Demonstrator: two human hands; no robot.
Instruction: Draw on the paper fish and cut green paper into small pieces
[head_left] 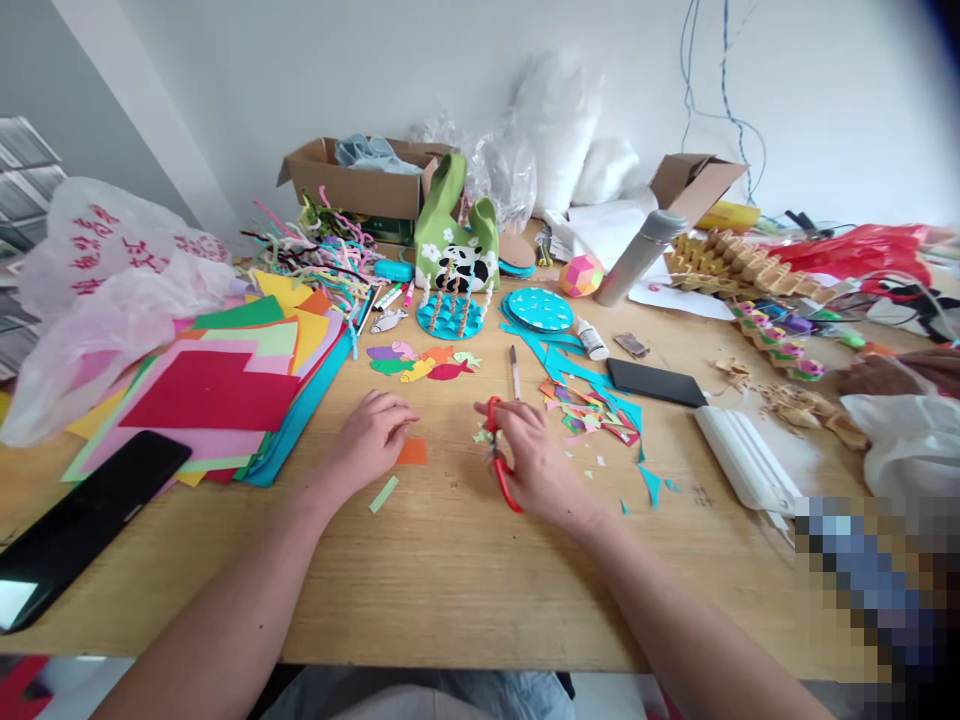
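Note:
My right hand (536,455) grips a pair of scissors (504,482) with red handles, low over the table. Their blades are hard to make out beside small pale green scraps (480,434). My left hand (375,430) is closed, thumb and fingertips together; whatever may be between them is too small to tell. Close by its fingers lies a small orange paper piece (412,452), with a light green paper strip (385,495) nearer to me. Beyond both hands, colourful paper fish (420,364) lie in a cluster, and a pen (514,372) points away from me.
Coloured sheets (210,390) are stacked at left by a black phone-like slab (97,520). Paper scraps (592,410) spread at right, near a glue bottle (592,340) and a black rectangular object (655,382). A grey bottle (641,258) stands behind. Another person's hand (892,375) is far right.

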